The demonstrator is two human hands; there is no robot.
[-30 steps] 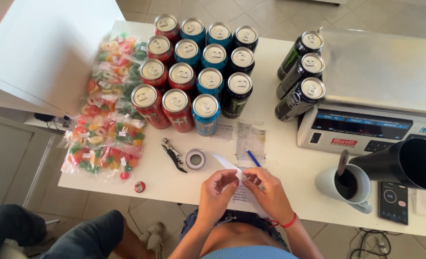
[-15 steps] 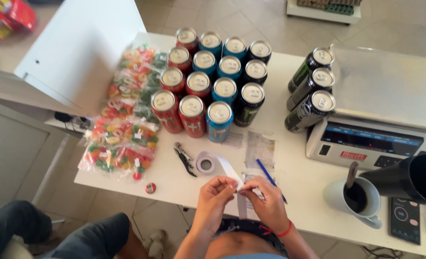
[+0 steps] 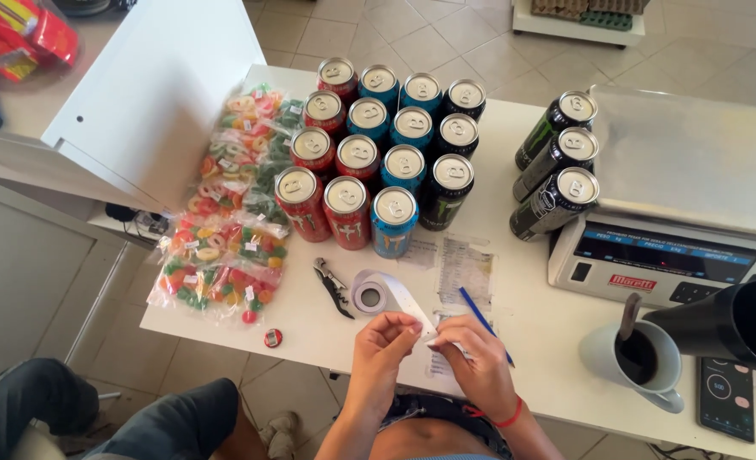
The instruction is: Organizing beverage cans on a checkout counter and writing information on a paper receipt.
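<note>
Left hand (image 3: pixel 385 334) and right hand (image 3: pixel 472 349) are pinching the free end of a white label strip (image 3: pixel 412 307) above the table's (image 3: pixel 531 315) near edge; its roll (image 3: pixel 369 294) is lying just beyond, cans (image 3: pixel 378 162) standing farther back.

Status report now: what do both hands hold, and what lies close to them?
Left hand and right hand pinch the label strip. Roll on table. Pen beside.

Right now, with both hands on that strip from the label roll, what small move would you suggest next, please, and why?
Probably peel one label free: left hand and right hand pinch the white strip trailing from the label roll, with the cans standing just beyond.
</note>
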